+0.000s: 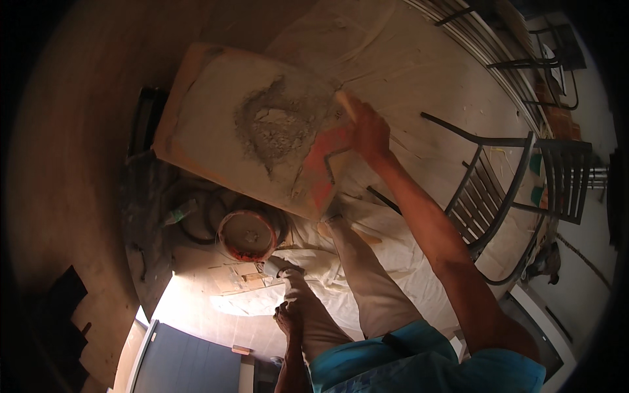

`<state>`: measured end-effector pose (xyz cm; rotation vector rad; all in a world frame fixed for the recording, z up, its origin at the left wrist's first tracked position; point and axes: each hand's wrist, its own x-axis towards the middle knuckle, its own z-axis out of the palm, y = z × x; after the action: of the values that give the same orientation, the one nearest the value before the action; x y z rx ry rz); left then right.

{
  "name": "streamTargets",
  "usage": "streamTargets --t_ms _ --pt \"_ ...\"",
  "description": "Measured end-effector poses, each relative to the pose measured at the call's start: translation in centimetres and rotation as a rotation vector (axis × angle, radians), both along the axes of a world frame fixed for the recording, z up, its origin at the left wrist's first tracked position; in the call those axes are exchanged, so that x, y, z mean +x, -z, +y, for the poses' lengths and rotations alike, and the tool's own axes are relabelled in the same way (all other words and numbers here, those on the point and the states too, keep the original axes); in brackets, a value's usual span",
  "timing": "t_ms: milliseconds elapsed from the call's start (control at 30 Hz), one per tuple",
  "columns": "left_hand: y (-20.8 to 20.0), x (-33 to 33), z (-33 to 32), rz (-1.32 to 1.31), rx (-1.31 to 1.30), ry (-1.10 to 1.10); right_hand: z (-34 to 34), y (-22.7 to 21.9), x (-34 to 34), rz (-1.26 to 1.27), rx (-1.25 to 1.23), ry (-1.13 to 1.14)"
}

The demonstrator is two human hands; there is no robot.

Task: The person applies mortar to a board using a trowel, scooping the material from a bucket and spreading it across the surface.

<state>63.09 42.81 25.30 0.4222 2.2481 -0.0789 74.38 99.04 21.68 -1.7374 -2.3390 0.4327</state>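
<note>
My right hand (368,134) reaches over the right edge of a worn board (209,111) and is closed around a wooden-handled tool (345,103). The tool's working end is too dim to make out against the grey surface. On the board lies a ring-shaped heap of grey, crumbly powder or mortar (278,131), with a paler patch in its middle. A red patch (325,157) marks the board's near right corner, close under my right hand. My left hand (288,319) is beside my left knee, its fingers curled in; whatever they may hold is hidden.
A reddish-rimmed bucket (247,234) with grey contents stands near the board's near edge, by a clear plastic bottle (181,212). A rumpled pale sheet (400,262) covers the floor around my feet. Metal slatted chairs (481,196) stand to the right, and a dark panel (187,357) lies lower left.
</note>
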Motion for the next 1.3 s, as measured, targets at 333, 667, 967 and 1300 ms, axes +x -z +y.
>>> streamTargets --t_ms 333,667,967,1300 --pt "-0.8 -0.1 0.5 -0.01 0.025 0.081 3.1 -1.1 -2.1 -0.138 -0.151 -0.152" --pt "-0.2 -0.4 0.2 0.024 0.019 0.018 0.3 -3.0 -1.1 -0.087 -0.211 -0.266" --pt "-0.5 -0.4 -0.3 0.014 0.118 0.206 1.4 -1.2 0.5 -0.091 -0.085 -0.086" --pt "1.1 -0.1 -0.7 0.027 -0.014 -0.119 2.6 -2.0 -1.5 -0.22 -0.161 -0.163"
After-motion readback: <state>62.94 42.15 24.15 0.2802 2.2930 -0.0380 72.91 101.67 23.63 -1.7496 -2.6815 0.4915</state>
